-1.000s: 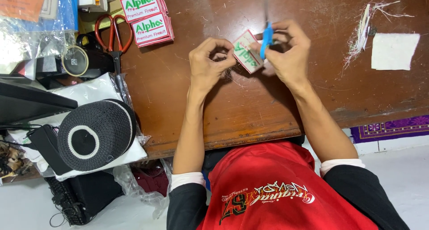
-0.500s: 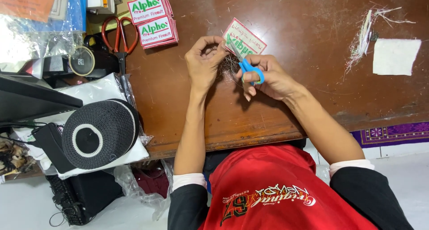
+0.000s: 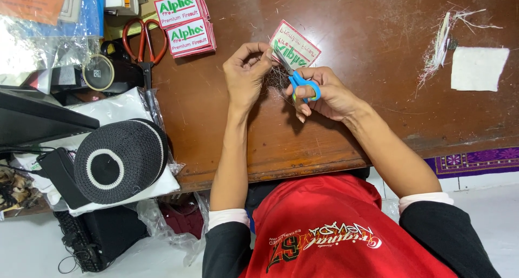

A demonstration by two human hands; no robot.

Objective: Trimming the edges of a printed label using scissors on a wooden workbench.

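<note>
Centrally, brown wooden table (image 3: pixel 346 143) carries all. At 9 o'clock, black knitted cap with white ring (image 3: pixel 120 160). Left hand (image 3: pixel 246 75) pinches white rectangular embroidered patch (image 3: pixel 296 47) at 12 o'clock; right hand (image 3: pixel 327 94) grips small blue-handled scissors (image 3: pixel 298 81), blades touching patch's edge.

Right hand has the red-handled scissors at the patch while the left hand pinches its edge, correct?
Not quite. In the head view the right hand holds small blue-handled scissors at the patch; the left hand pinches its edge. The red-handled scissors lie on the table.
</note>
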